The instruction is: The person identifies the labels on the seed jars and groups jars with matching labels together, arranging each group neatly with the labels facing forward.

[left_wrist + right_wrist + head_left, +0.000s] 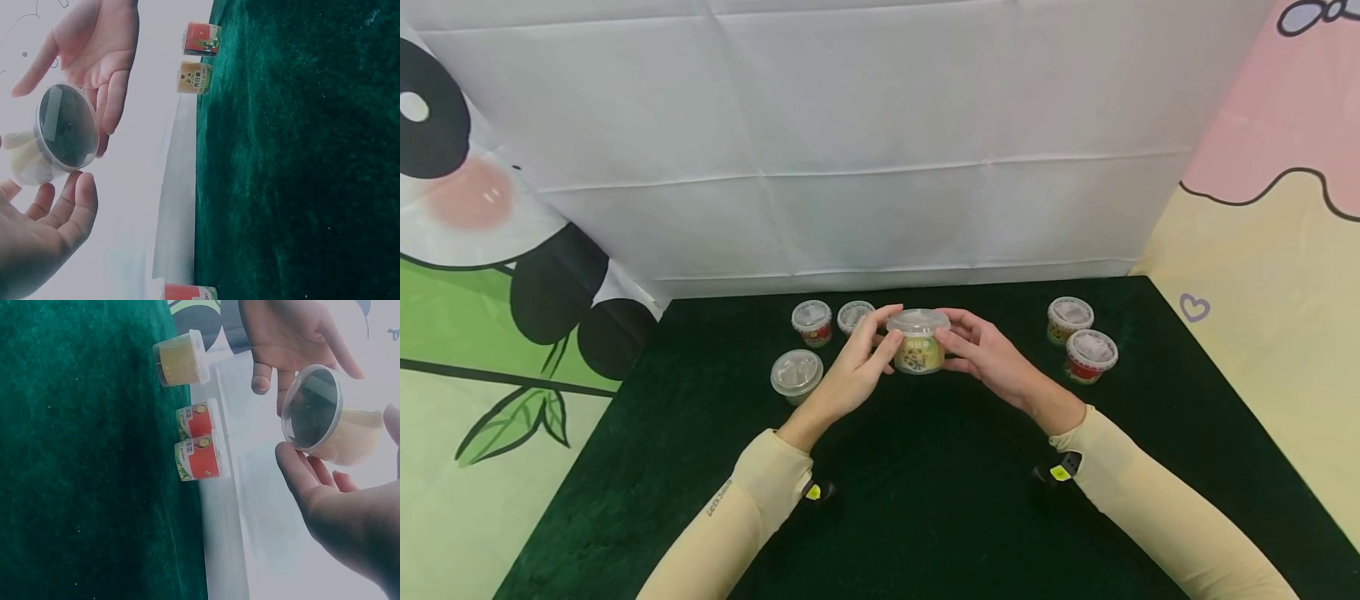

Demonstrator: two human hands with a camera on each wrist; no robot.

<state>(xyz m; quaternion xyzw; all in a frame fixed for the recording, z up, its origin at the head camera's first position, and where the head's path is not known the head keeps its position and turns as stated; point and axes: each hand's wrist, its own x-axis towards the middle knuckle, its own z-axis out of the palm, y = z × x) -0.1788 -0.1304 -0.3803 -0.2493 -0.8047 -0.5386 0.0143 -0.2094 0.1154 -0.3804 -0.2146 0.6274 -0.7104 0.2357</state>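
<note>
Raised over the table, a small clear plastic tub [919, 343] with a yellow label and a clear lid is between both hands. My left hand [859, 367] grips its left side, thumb toward me and fingers behind. On the other side my right hand [988, 354] holds it in the same way. From below, the wrist views show the tub's [69, 128] round dark base, with the fingers [297, 472] of the right hand at its side in the right wrist view. The lid stays on top, upright in the head view.
Left of the hands stand a lidded tub with a pale label [797, 375], a red-labelled tub [812, 323] and a further tub [854, 317] partly behind the left hand. At right are a yellow-labelled tub [1070, 320] and a red-labelled tub [1091, 357]. Dark green cloth [917, 517] covers the table.
</note>
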